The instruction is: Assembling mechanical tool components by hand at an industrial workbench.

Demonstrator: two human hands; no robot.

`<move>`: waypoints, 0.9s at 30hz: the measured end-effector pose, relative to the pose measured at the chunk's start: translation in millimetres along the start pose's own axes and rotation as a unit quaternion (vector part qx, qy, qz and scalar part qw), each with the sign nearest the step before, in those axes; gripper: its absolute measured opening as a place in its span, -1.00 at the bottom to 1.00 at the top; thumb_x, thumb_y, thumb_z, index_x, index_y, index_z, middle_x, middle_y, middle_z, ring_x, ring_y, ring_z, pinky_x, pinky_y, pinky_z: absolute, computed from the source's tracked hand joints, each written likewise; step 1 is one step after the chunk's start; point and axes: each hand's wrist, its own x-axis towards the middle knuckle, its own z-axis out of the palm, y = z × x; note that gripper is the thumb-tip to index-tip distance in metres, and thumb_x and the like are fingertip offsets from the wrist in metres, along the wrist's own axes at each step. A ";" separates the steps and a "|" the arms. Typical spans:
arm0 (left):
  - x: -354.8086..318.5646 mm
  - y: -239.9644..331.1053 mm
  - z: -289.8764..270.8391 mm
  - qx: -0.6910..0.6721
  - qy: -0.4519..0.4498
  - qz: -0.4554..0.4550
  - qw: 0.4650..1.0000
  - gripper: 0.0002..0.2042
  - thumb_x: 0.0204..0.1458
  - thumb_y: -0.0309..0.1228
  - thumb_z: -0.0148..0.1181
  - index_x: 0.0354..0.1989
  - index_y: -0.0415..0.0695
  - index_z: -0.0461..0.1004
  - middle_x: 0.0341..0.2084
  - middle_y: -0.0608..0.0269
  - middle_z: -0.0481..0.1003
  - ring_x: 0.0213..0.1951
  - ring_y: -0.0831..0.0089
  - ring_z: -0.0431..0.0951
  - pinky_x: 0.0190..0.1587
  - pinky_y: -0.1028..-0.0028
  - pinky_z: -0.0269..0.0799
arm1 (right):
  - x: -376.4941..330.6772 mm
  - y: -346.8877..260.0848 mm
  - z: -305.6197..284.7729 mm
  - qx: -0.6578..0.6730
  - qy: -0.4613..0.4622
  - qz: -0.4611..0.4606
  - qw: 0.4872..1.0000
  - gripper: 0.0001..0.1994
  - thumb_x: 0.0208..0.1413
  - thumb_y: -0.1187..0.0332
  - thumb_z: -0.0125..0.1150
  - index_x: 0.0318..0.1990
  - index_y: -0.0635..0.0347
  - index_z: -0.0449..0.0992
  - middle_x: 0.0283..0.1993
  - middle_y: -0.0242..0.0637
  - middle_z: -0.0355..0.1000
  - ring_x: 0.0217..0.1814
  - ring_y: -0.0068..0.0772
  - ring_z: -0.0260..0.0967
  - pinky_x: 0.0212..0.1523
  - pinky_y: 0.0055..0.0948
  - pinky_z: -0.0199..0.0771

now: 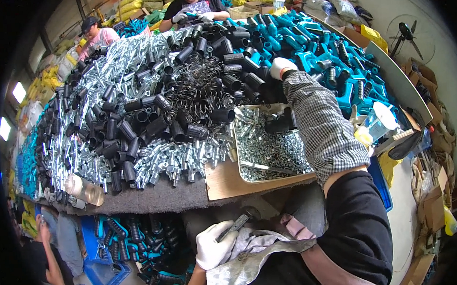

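The left hand (212,245), in a white work glove, sits low near the person's lap, fingers curled around a small dark metal rod-shaped part (234,227) whose lower end is hidden in the grip; it rests against a crumpled grey cloth (254,256) spread over the lap. The right hand (281,67), also white-gloved and reached far out on a checked grey sleeve (322,123), is down among the short black plastic tubes (241,75) at the far side of the table (225,181) — its fingers are buried in the heap, so whether it is spread or closed on anything cannot be told. Just nearer than that hand lies a shallow metal tray of small silvery nuts and washers (269,151), partly covered by the forearm. A tangle of dark coiled wire springs (198,88) lies in the middle of the table, with bright zinc-plated metal fittings (128,70) piled to the left and teal-blue plastic handles (332,56) to the right — single pieces blur together toward the rim. Across the table another person's gloved hands (192,15) work at the edge of the heap; the upper body is cut off by the frame.
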 end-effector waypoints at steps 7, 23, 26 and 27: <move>2.4 7.1 -1.6 0.013 -0.016 0.055 0.998 -0.77 -0.07 -0.54 0.38 -0.21 -0.31 0.60 -0.39 -0.06 0.59 -0.38 0.10 0.63 -0.29 0.33 0.53 | -127.8 28.3 -102.1 0.076 0.288 -0.160 0.941 -0.59 -0.01 0.02 0.25 -0.21 0.20 0.62 -0.28 0.02 0.57 -0.21 0.02 0.56 -0.13 -0.16 0.55; -35.7 28.8 13.9 -0.029 0.006 0.040 0.999 -0.74 -0.06 -0.53 0.37 -0.17 -0.34 0.59 -0.36 -0.09 0.60 -0.33 0.16 0.67 -0.24 0.38 0.55 | -360.2 31.6 -47.9 0.430 0.023 -0.247 0.868 -0.62 0.16 0.28 0.27 0.05 0.32 0.44 -0.21 -0.17 0.51 -0.20 -0.37 0.44 -0.15 -0.38 0.47; -38.3 31.9 7.3 -0.012 0.011 0.045 0.999 -0.73 -0.06 -0.52 0.37 -0.16 -0.34 0.59 -0.38 -0.08 0.60 -0.36 0.15 0.67 -0.27 0.37 0.54 | -403.8 33.4 -63.5 0.371 -0.177 -0.201 0.889 -0.60 0.24 0.37 0.15 0.20 0.32 0.41 -0.17 -0.12 0.53 -0.15 -0.34 0.50 -0.02 -0.37 0.50; -34.9 31.7 7.4 0.000 0.008 0.067 0.998 -0.73 -0.06 -0.52 0.38 -0.16 -0.33 0.59 -0.38 -0.06 0.60 -0.37 0.15 0.66 -0.28 0.38 0.53 | -409.2 34.1 -53.9 0.284 -0.150 -0.310 0.895 -0.60 0.17 0.39 0.22 0.17 0.28 0.47 -0.08 -0.05 0.57 -0.09 -0.24 0.56 0.02 -0.31 0.51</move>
